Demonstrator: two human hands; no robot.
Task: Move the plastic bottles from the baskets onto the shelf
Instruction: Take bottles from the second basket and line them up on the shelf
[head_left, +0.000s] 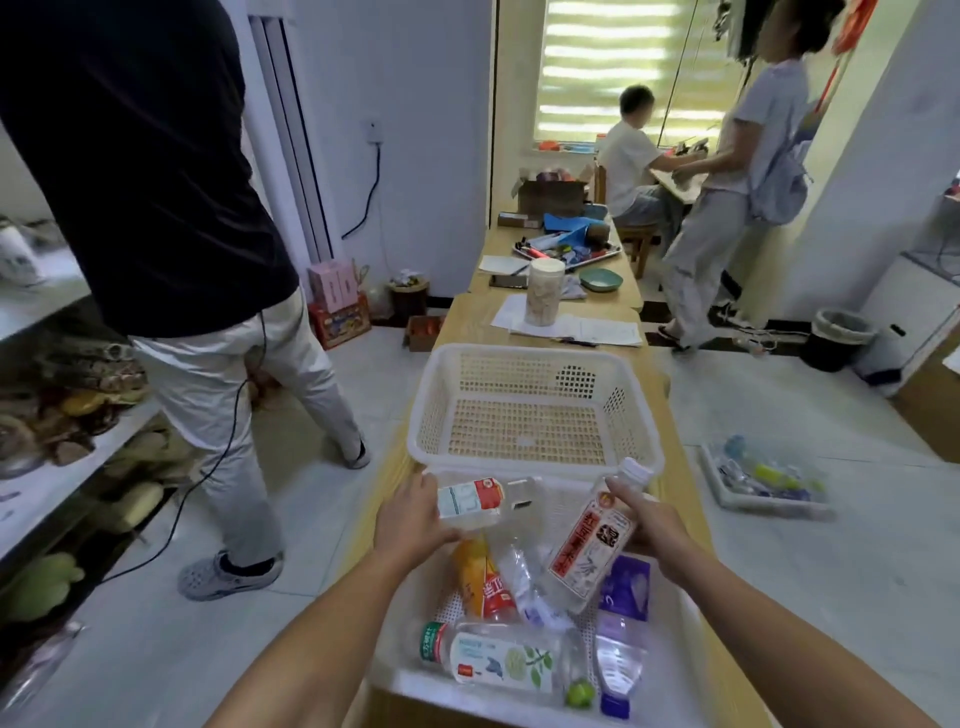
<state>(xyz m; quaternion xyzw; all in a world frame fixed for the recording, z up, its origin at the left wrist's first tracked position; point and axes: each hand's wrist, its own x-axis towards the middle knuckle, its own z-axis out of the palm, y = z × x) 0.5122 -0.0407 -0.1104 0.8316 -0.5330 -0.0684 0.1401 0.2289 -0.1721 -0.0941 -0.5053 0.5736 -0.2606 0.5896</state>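
My left hand (413, 522) grips a clear bottle with a red and white label (480, 500), held sideways above the near white basket (691, 649). My right hand (652, 525) holds a tall white-capped bottle with a red and black label (592, 540), tilted over the same basket. Inside the near basket lie an orange-labelled bottle (478, 577), a clear bottle (519, 577), a green-capped bottle (498, 657) and a purple-labelled bottle (621, 634). The far white basket (535, 410) holds nothing. A metal shelf (47, 467) stands at the left.
A person in dark shirt and light trousers (208, 312) stands between the table and the shelf, a cable trailing on the floor. A jar (543, 291), papers and a bowl sit further along the wooden table (467, 317). Another tray of bottles (763, 478) lies on the floor at right.
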